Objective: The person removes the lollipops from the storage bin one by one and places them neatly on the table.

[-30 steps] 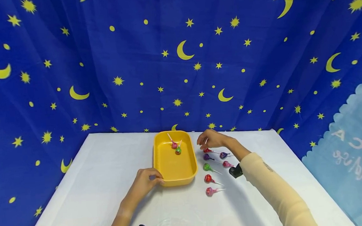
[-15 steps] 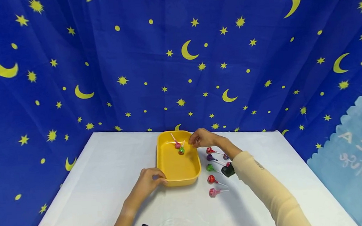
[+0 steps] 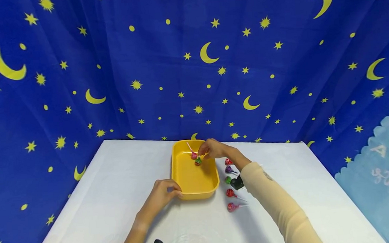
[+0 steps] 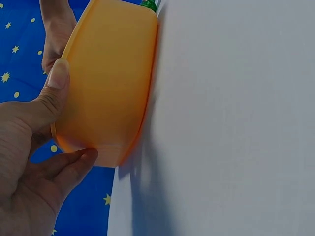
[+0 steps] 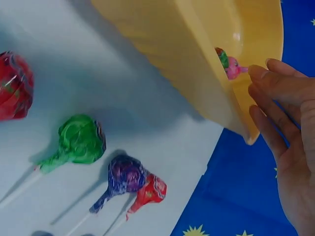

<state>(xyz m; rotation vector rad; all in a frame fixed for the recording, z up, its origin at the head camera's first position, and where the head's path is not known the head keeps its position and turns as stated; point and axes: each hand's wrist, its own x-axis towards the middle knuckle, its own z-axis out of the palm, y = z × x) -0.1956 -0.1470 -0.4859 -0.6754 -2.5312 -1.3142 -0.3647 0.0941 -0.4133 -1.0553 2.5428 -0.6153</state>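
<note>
My left hand (image 3: 164,194) grips the near left corner of a yellow plastic tray (image 3: 192,182). In the left wrist view its thumb (image 4: 58,73) lies at the rim, with the other fingers against the end wall. Inside the tray's far part lie a pink lollipop (image 3: 194,155) and a green lollipop (image 3: 198,161). My right hand (image 3: 213,149) reaches over the tray's right rim, fingertips right at these lollipops. The right wrist view shows its fingers (image 5: 268,118) loosely extended beside the pink lollipop's wrapped end, with nothing visible held between them.
Right of the tray, several lollipops lie on the white table (image 3: 133,163): a red one (image 3: 230,193), a pink one (image 3: 232,207) and a purple one (image 5: 127,173) among them. The right forearm covers others. A blue star-and-moon cloth (image 3: 150,64) hangs behind.
My right hand has moved left from above the red lollipop on the table into the tray. The left hand keeps hold of the tray's corner. The head view has shifted slightly.
</note>
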